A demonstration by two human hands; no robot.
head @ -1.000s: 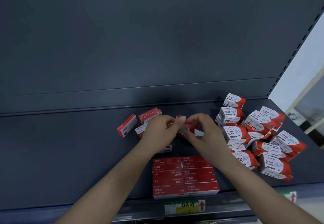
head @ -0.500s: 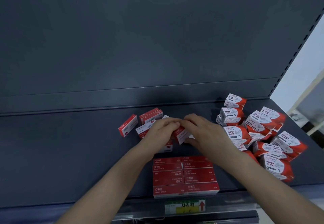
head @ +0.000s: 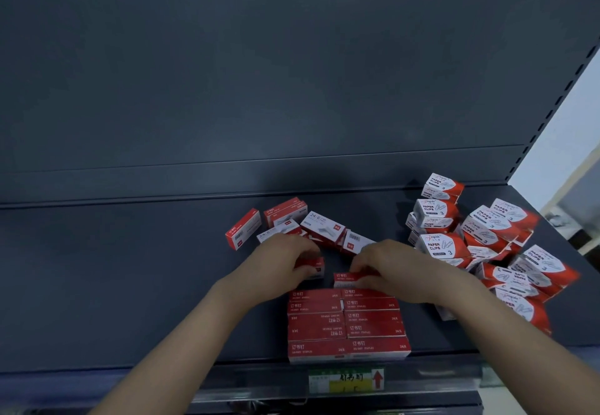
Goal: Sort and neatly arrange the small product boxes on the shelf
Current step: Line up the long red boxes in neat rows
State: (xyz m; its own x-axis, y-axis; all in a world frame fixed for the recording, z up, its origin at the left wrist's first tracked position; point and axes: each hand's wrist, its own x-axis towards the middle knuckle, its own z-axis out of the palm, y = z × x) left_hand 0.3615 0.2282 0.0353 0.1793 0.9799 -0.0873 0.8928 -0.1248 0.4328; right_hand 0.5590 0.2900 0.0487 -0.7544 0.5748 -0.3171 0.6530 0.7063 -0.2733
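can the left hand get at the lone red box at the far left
Probably, once free: the lone box lies apart on bare shelf just beyond the left hand, but its fingers hold a second box.

A single head-worn wide-angle camera (the only view) looks forward and down from close above the shelf (head: 130, 284) — its back panel (head: 259, 73) fills the upper frame, its front rail (head: 227, 379) crosses the bottom.
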